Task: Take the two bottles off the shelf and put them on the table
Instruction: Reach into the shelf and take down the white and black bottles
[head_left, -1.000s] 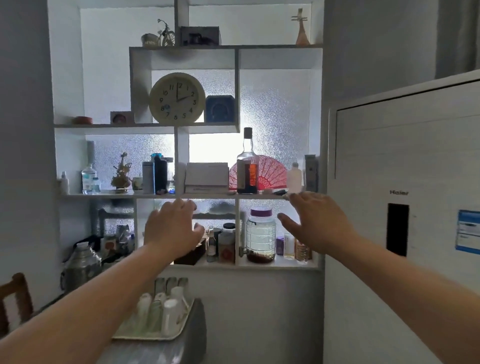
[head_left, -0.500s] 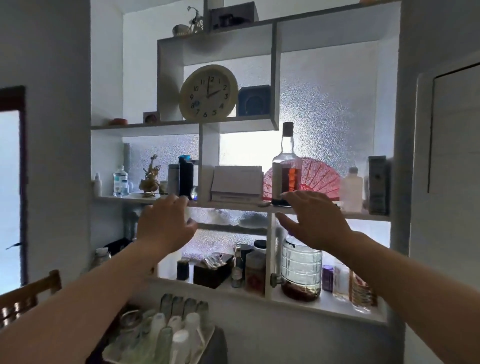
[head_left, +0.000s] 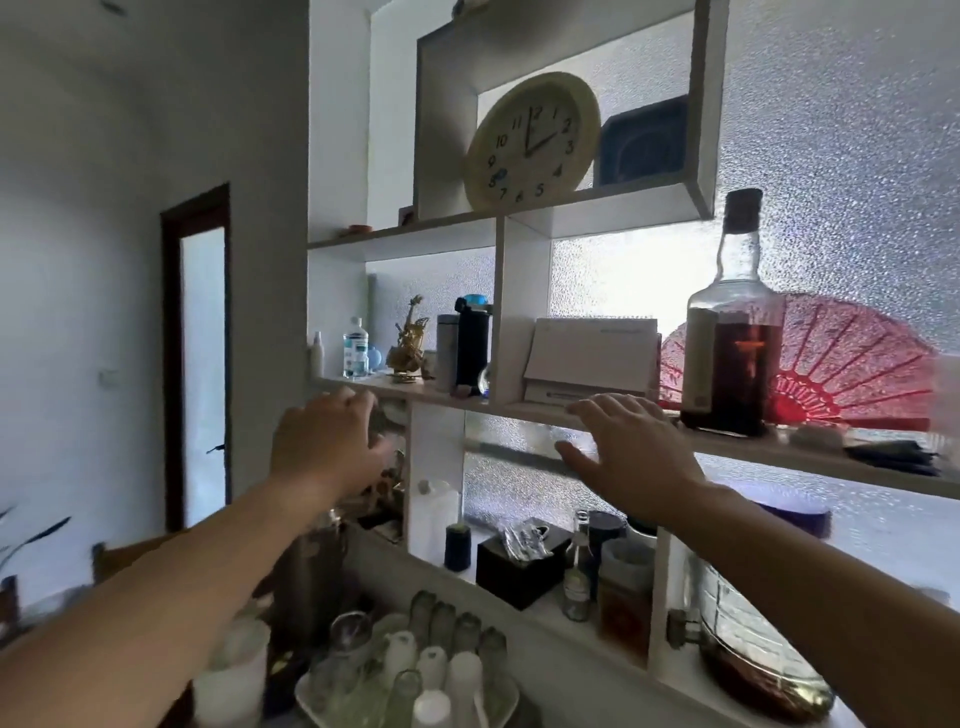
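On the white shelf's middle board a grey flask and a black bottle with a blue cap stand side by side. A small clear water bottle stands further left, and a tall glass liquor bottle with dark liquid stands at the right. My left hand is raised just below the board's left end, fingers loosely curled and empty. My right hand is spread open at the board's front edge, below a white box, touching no bottle.
A round clock and a blue box stand on the shelf above. A red fan leans behind the liquor bottle. The lower shelf holds jars, a black tissue box and a big glass jar. A tray of upturned cups sits below.
The view has moved closer to the shelf and swung left. Both hands have risen toward the middle board; the right hand has shifted left, away from the liquor bottle.
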